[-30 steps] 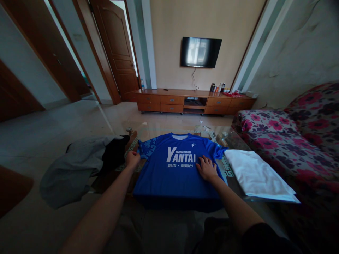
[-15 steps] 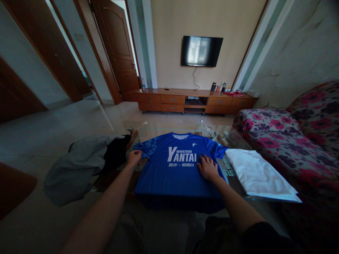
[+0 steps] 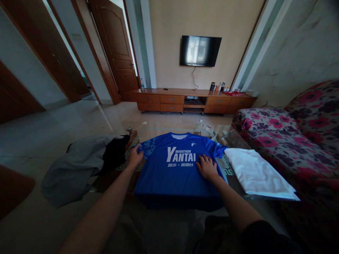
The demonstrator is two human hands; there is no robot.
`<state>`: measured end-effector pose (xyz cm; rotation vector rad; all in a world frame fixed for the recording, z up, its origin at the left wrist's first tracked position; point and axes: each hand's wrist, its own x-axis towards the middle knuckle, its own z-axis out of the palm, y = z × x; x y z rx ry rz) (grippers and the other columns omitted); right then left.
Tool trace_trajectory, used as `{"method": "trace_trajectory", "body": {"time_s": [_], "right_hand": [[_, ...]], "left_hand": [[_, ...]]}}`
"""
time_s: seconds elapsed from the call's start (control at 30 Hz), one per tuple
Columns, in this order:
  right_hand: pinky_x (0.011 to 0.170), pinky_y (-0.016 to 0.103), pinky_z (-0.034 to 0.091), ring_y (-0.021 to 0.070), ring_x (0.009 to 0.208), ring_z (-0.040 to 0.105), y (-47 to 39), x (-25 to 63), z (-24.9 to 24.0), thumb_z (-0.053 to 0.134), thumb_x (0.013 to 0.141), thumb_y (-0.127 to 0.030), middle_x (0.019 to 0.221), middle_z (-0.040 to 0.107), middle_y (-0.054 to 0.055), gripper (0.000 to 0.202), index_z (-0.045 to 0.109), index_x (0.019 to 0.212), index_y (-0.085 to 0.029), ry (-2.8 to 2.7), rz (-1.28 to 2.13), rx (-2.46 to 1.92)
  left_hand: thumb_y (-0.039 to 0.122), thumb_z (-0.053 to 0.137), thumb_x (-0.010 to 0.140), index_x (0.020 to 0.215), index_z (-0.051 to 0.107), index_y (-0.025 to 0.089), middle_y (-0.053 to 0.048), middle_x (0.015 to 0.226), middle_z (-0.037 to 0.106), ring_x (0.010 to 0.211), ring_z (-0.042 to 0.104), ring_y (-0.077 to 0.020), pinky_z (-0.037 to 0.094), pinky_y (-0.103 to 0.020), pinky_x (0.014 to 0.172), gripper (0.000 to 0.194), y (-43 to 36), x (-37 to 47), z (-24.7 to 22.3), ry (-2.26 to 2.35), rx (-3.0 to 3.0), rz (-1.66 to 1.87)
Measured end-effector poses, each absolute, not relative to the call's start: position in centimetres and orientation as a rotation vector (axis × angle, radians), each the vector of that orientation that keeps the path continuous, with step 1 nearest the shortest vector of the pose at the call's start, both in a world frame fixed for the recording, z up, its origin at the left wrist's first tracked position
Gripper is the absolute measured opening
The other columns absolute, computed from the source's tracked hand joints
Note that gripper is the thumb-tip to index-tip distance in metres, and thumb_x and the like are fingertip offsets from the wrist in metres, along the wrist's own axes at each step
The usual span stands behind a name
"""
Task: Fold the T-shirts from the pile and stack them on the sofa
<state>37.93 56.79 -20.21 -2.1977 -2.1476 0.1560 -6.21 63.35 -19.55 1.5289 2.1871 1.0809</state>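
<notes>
Okay, head view: left fingers (image 3: 138, 151) curled at the left sleeve (image 3: 150, 145) of the blue shirt (image 3: 172, 181), grip unclear. Right fingers (image 3: 204, 161) open, spread on its chest. Hem side drops over surface (image 3: 237, 140) near edge. Black cloth (image 3: 114, 154) just outside left fingers, white cloth (image 3: 259, 173) right of right fingers. Glass shows ahead of both.

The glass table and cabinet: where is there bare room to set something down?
Free: the glass table beyond the blue shirt; the cabinet top below the television. Crowded: the near table, where shirt, left hand and right hand sit between black cloth and white cloth.
</notes>
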Motion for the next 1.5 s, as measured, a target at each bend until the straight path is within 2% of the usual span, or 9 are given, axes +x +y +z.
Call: {"method": "trace_trajectory", "body": {"time_s": [0.1,0.23,0.43,0.6,0.77,0.93,1.03,1.2,1.5], "right_hand": [[0.114,0.059,0.025,0.0347,0.149,0.024,56.8,37.9,-20.3,0.028,0.104,-0.056,0.166,0.027,0.011,0.062,0.039,0.156,-0.024,-2.15,0.148,-2.198],[0.114,0.059,0.024,0.0347,0.15,0.023,56.8,37.8,-20.3,0.028,0.104,-0.056,0.167,0.027,0.012,0.062,0.038,0.157,-0.024,-2.154,0.15,-2.22],[0.115,0.059,0.023,0.0346,0.15,0.023,56.7,37.9,-20.3,0.028,0.104,-0.056,0.167,0.026,0.012,0.063,0.037,0.157,-0.024,-2.166,0.156,-2.208],[0.115,0.059,0.023,0.0349,0.15,0.023,56.8,38.2,-20.5,0.028,0.104,-0.057,0.167,0.026,0.012,0.063,0.038,0.157,-0.024,-2.164,0.154,-2.195],[0.114,0.059,0.023,0.0348,0.149,0.024,56.9,38.3,-20.7,0.03,0.104,-0.057,0.166,0.028,0.011,0.062,0.039,0.156,-0.025,-2.157,0.145,-2.174],[0.115,0.058,0.023,0.0346,0.149,0.025,56.8,38.3,-20.6,0.03,0.103,-0.057,0.166,0.029,0.011,0.062,0.04,0.155,-0.024,-2.149,0.145,-2.174],[0.115,0.058,0.022,0.0342,0.149,0.025,56.8,38.2,-20.5,0.03,0.104,-0.057,0.167,0.028,0.011,0.062,0.04,0.156,-0.024,-2.148,0.151,-2.194],[0.116,0.057,0.023,0.0336,0.149,0.025,56.7,38.0,-20.4,0.031,0.104,-0.056,0.166,0.028,0.01,0.062,0.039,0.156,-0.025,-2.142,0.154,-2.202],[0.115,0.057,0.023,0.0341,0.149,0.024,56.7,38.0,-20.3,0.029,0.104,-0.057,0.167,0.026,0.011,0.063,0.038,0.156,-0.024,-2.156,0.159,-2.199]], "left_hand": [[0.013,0.051,0.087,0.15,0.05,0.015,-0.014,0.15,0.053,0.139,0.049,-0.0262,0.037,-0.04,0.119,0.062,62.5,-4.2,-18.3,2.1,1.997,1.013],[0.004,0.044,0.087,0.155,0.043,0.019,-0.012,0.156,0.046,0.145,0.042,-0.0258,0.031,-0.041,0.122,0.07,60.6,-0.3,-17.9,1.731,2.635,0.605],[0.005,0.043,0.088,0.161,0.025,0.04,-0.004,0.163,0.038,0.144,0.044,-0.0267,0.035,-0.046,0.118,0.083,58.5,2.3,-18.8,1.567,2.706,0.214],[0.021,0.065,0.076,0.165,0.01,0.028,-0.011,0.165,0.032,0.15,0.034,-0.0311,0.028,-0.044,0.122,0.105,59.0,-0.6,-18.7,1.757,2.56,0.32],[0.03,0.059,0.081,0.161,0.022,0.011,-0.019,0.155,0.042,0.142,0.042,-0.0335,0.034,-0.044,0.116,0.09,59.6,-3.9,-20.0,1.992,2.353,0.277],[0.025,0.051,0.086,0.149,0.042,0.012,-0.017,0.144,0.052,0.134,0.049,-0.0298,0.039,-0.041,0.111,0.066,59.5,-5.0,-20.4,2.05,2.331,0.266],[0.032,0.055,0.086,0.148,0.044,0.014,-0.017,0.142,0.053,0.132,0.049,-0.0314,0.04,-0.042,0.109,0.066,59.3,-5.2,-20.0,2.051,2.319,0.257],[0.022,0.047,0.089,0.142,0.051,0.012,-0.018,0.136,0.057,0.125,0.055,-0.0303,0.042,-0.041,0.104,0.054,59.2,-5.9,-19.9,2.121,2.298,0.241],[0.024,0.047,0.092,0.139,0.054,0.014,-0.018,0.134,0.057,0.125,0.055,-0.0302,0.04,-0.041,0.107,0.049,59.5,-5.5,-20.1,2.211,2.226,0.314]]}}
